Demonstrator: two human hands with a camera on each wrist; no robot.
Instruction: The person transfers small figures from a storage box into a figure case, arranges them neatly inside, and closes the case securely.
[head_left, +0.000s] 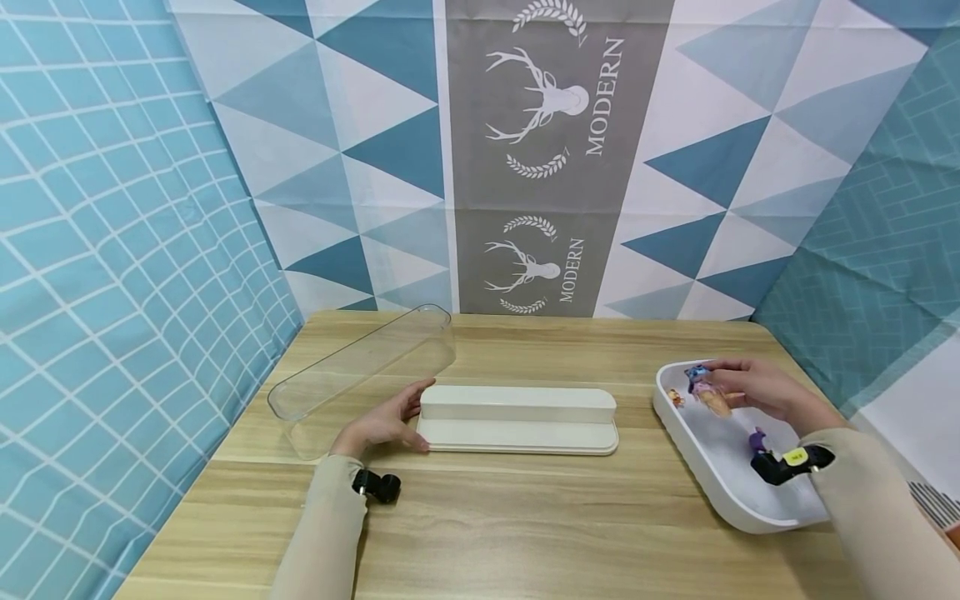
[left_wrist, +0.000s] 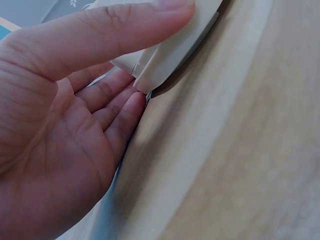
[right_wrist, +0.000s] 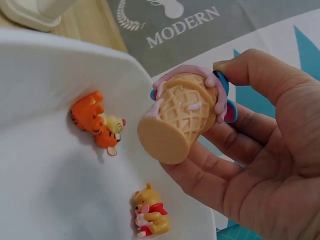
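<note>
My right hand pinches a waffle-cone figurine with pink icing and a blue character on it, above the white tray. In the right wrist view the cone's flat base faces the camera. An orange tiger figurine and a yellow bear figurine in a red top lie in that tray. My left hand grips the left end of a cream stepped stand on the table, thumb at its front corner and fingers round the back.
A clear, long lidless cover lies at the back left of the wooden table. Partly behind the right wrist camera, a small purple figurine sits in the tray. Patterned cloth hangs behind the table.
</note>
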